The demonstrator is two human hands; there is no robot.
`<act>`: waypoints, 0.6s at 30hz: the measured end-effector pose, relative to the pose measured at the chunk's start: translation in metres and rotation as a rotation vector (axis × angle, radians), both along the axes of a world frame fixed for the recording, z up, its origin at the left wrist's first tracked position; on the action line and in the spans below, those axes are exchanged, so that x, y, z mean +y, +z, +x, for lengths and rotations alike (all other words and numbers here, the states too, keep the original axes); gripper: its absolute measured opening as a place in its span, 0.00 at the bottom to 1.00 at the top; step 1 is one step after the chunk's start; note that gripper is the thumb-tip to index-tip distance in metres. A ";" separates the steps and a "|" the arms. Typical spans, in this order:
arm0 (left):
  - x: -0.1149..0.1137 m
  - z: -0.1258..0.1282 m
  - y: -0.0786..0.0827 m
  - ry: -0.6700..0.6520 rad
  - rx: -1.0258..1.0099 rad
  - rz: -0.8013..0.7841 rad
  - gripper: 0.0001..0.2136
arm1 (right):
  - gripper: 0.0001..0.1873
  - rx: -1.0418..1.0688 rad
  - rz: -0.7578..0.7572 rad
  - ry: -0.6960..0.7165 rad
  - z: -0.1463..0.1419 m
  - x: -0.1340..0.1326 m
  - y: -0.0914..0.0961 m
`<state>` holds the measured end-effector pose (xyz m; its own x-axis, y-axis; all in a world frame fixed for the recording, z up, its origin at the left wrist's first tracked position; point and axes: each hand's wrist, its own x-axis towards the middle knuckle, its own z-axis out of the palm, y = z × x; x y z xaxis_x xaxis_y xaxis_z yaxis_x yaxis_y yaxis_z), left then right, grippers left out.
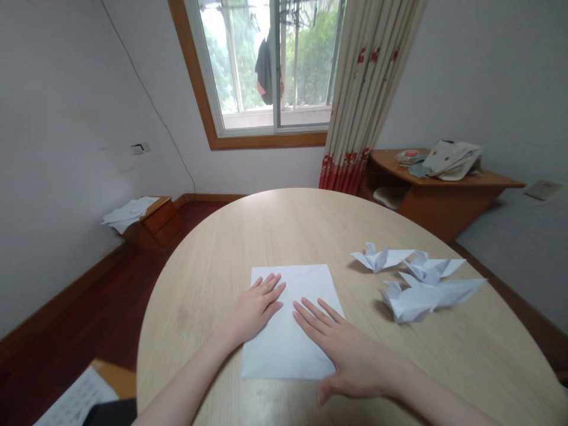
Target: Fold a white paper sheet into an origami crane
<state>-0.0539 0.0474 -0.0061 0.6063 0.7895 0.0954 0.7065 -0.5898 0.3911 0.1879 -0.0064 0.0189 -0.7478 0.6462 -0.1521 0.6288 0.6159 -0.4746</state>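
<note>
A white sheet of paper (290,349) lies flat on the round wooden table in front of me. My left hand (257,307) rests on its left side, palm down with the fingers stretched out. Across the right side of the sheet lies my right hand (341,346), its fingers spread and the thumb past the near edge. Neither hand grips anything. To the right of the sheet stand 3 folded white paper birds: one at the back (381,258), one behind the nearest (428,267), and a larger one in front (430,300).
The round table (204,266) has a curved edge. Beyond it, a brown corner desk (452,192) bears a white bag (455,160). A small cabinet (162,222) with papers on top stands at the left wall. A patterned curtain (368,89) hangs beside the window.
</note>
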 end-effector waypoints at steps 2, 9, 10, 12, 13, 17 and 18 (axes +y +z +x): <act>-0.001 0.001 0.000 -0.007 -0.059 -0.035 0.20 | 0.59 -0.018 -0.009 -0.009 -0.002 -0.005 0.005; -0.002 0.002 -0.003 -0.024 -0.203 -0.094 0.17 | 0.35 -0.093 0.071 0.007 -0.008 -0.019 0.019; -0.003 0.002 -0.002 -0.029 -0.224 -0.096 0.16 | 0.34 -0.095 0.084 0.006 -0.008 -0.020 0.020; -0.006 0.003 0.001 -0.042 -0.276 -0.093 0.15 | 0.32 -0.084 0.104 0.005 -0.007 -0.022 0.022; -0.007 0.004 0.004 -0.047 -0.303 -0.096 0.14 | 0.31 -0.075 0.108 0.005 -0.006 -0.022 0.022; -0.012 0.001 0.022 -0.050 -0.373 -0.246 0.15 | 0.24 -0.047 0.087 -0.018 0.000 -0.018 0.025; -0.012 -0.002 0.026 -0.077 -0.379 -0.315 0.18 | 0.23 -0.035 0.078 -0.029 0.001 -0.017 0.027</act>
